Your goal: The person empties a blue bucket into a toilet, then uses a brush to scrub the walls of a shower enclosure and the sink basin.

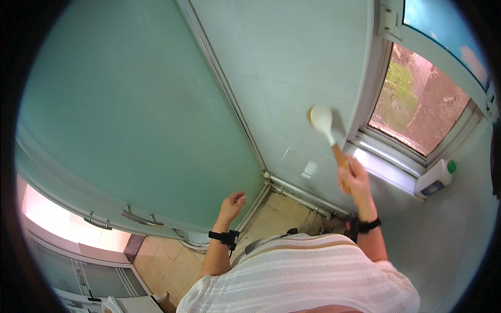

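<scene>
My right hand grips the brown handle of a white-headed scrub brush. Tan bristles at the head's left edge face the pale wall panel; whether they touch it I cannot tell. My left hand hangs in front of the green frosted glass panel, fingers loosely curled with nothing visible in them. Both wrists wear black bands.
An open window is at the right, and a white bottle with a green cap stands by its sill. Pipes run low along the wall. Metal handles jut from the glass door. Tiled floor lies below.
</scene>
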A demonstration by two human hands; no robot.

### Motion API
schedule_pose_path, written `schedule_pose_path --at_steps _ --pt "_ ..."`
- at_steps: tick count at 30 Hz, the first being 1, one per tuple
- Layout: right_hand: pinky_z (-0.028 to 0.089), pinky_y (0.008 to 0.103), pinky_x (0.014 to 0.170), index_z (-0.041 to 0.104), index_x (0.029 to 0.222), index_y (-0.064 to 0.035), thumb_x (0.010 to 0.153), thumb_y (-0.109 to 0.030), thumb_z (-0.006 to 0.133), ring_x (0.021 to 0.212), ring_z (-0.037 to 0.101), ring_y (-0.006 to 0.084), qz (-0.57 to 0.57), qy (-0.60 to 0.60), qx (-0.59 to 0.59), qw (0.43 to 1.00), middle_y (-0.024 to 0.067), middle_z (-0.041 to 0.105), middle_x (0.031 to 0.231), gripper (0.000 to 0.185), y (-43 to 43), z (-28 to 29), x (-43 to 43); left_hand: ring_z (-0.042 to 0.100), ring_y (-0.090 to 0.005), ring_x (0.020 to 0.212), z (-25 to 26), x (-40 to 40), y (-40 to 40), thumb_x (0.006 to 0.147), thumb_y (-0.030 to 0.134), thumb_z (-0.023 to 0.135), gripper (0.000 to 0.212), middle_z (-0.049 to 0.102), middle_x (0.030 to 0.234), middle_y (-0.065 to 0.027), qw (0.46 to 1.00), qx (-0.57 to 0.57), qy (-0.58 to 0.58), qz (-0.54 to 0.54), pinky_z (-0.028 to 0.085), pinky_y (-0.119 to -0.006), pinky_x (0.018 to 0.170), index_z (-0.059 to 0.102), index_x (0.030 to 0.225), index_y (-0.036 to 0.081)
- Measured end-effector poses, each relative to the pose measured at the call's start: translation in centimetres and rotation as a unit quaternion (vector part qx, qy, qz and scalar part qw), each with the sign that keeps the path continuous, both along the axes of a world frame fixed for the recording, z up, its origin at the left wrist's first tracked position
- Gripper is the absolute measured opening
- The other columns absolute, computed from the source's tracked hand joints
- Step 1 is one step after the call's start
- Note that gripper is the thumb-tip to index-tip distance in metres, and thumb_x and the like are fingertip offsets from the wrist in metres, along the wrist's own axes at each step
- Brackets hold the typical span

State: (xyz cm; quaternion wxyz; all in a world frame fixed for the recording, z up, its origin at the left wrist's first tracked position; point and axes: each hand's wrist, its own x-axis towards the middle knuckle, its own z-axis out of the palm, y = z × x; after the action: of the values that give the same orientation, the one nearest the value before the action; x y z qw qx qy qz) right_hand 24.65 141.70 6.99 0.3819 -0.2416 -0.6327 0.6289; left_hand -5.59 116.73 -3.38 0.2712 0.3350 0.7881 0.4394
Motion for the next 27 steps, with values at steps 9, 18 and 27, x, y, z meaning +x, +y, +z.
schedule_pose_path --at_steps 9,18,27 --pt "0.041 0.0203 0.053 0.051 0.124 -0.0066 0.086 -0.013 0.061 0.060 0.050 0.0049 -0.331 0.039 0.215 0.918 0.0010 0.057 0.076 0.041 4.0 7.0 -3.2 0.064 -0.0187 0.084 -0.8 -5.4 -6.8 0.086 0.019 0.057 0.031 0.065 0.096 -0.0128 1.000 0.016 -0.014 0.000 0.049 -0.030 0.075 0.058 0.109 -0.002" --pt "0.042 0.0228 0.055 0.056 0.121 -0.0086 0.084 -0.017 0.064 0.060 0.048 0.0061 -0.380 -0.116 0.165 0.903 0.0010 0.058 0.074 0.039 0.1 2.2 -3.3 0.063 -0.0192 0.081 -3.5 -10.1 -12.0 0.086 0.017 0.057 0.032 0.065 0.092 -0.0122 0.998 -0.022 -0.054 -0.014 0.049 -0.030 0.074 0.057 0.109 -0.004" --pt "0.034 0.0206 0.043 0.056 0.122 -0.0106 0.086 -0.017 0.060 0.049 0.039 0.0031 -0.401 -0.039 0.162 0.901 -0.0041 0.048 0.062 0.037 -0.4 2.5 -4.0 0.063 -0.0163 0.084 -3.8 -11.0 -7.9 0.086 0.024 0.058 0.035 0.064 0.096 -0.0076 0.997 0.005 -0.017 -0.073 0.046 -0.027 0.069 0.058 0.112 0.001"
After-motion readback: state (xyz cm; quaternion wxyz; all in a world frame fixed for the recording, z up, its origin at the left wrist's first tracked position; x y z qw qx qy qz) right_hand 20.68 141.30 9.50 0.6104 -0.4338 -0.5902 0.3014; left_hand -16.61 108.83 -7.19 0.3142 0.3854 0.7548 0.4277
